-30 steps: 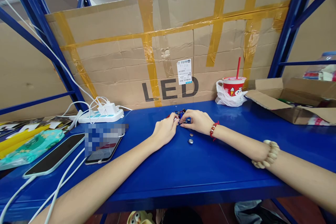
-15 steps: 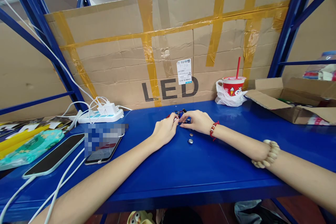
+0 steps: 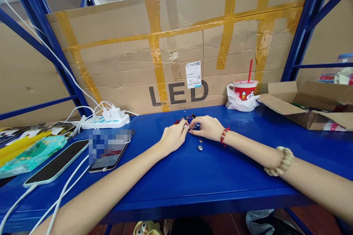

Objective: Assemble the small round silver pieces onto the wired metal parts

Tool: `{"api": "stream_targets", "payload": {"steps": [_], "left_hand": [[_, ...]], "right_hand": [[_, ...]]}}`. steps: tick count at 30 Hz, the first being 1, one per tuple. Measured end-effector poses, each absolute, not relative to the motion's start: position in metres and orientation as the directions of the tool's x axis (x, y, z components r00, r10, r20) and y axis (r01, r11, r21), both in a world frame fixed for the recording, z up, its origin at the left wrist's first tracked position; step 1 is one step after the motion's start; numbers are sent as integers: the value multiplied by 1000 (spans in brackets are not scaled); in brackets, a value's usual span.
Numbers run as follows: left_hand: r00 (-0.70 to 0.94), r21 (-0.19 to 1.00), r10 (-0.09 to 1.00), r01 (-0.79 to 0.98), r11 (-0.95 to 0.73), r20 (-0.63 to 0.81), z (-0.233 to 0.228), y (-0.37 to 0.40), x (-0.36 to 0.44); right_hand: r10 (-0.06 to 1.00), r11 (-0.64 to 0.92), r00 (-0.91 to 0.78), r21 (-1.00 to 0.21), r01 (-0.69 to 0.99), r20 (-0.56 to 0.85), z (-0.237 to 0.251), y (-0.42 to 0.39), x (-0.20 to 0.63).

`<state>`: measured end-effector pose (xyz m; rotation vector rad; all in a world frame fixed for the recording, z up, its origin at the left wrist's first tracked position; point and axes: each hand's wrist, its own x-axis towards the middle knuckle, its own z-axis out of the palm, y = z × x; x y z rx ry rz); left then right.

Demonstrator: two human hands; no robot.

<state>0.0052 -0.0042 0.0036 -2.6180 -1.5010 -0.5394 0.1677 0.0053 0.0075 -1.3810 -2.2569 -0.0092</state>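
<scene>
Blue painted metal shelf [image 3: 193, 176] fills the head view, both bare forearms reaching across it to meet near the back edge. Left hand [image 3: 173, 136] curled, fingers bent in close, tips pinched against a small object at the meeting point; too small to tell what exactly it grips. Right hand [image 3: 207, 126], red bead bracelet at the wrist, also curled, fingertips closed down onto the same small cluster of dark, red and blue parts [image 3: 188, 119] lying on the shelf between and just behind the two hands. Fingertips of the two hands nearly touch. Two small round silver button cells [image 3: 200, 148] lie loose on the shelf just in front of the right hand, untouched. Further off: two phones [image 3: 108, 158] on charging cables at left, white power strip [image 3: 106, 121] behind them, red drink cup [image 3: 245, 90] in a plastic bag at the back right, open cardboard box [image 3: 306, 112] at far right, taped cardboard sheet [image 3: 176, 47] marked LED as backdrop.
</scene>
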Motion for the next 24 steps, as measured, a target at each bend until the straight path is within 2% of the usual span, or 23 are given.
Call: {"api": "stream_targets", "payload": {"steps": [24], "left_hand": [[473,89,814,845,-527,336,4,-4,5]], "right_hand": [[836,486,-374,-225,845,401,9,3,167]]}}
